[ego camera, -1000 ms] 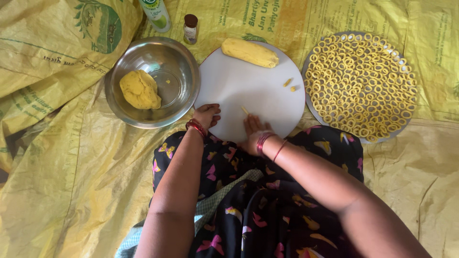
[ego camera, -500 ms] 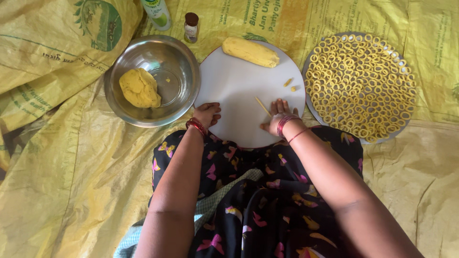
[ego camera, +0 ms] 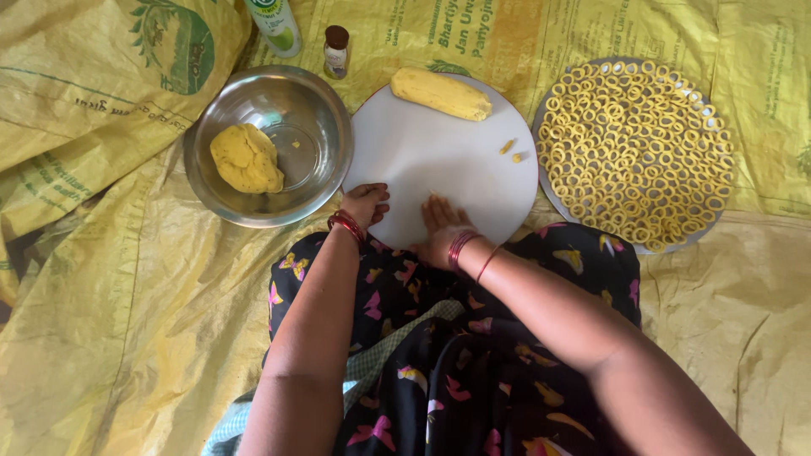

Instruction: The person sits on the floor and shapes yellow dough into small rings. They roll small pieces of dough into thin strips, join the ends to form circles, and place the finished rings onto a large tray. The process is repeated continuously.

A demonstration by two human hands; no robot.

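Right hand: the right hand [ego camera: 445,226] lies flat, palm down, on the near part of the round white board [ego camera: 439,160], lower centre of the frame; fingers stretched out and together, pressing on a thin strip of yellow dough of which only a tip shows beyond the fingertips.
Left hand: the left hand [ego camera: 365,203] rests on the board's near left edge, fingers loosely curled over the rim, gripping nothing else that I can see.
Dough log: a thick yellow dough log [ego camera: 440,93] lies at the far side of the board, upper centre, well apart from both hands.
Crumbs: two small dough bits [ego camera: 509,150] sit toward the board's right side.
Bowl: a steel bowl [ego camera: 314,169] just left of the board, upper left of centre, holds a lump of dough [ego camera: 246,158] — uncut.
Tray: a round tray [ego camera: 549,194] at upper right is nearly covered with small dough rings [ego camera: 634,143], packed close together.
Progress: judging by the full tray, much shaping looks done — the log and the bowl's lump appear left to work.
Bottles: a green-and-white bottle [ego camera: 275,25] and a small brown-capped bottle [ego camera: 336,51] stand at the top edge.
Ground: a yellow printed sheet [ego camera: 110,279] lies under everything.
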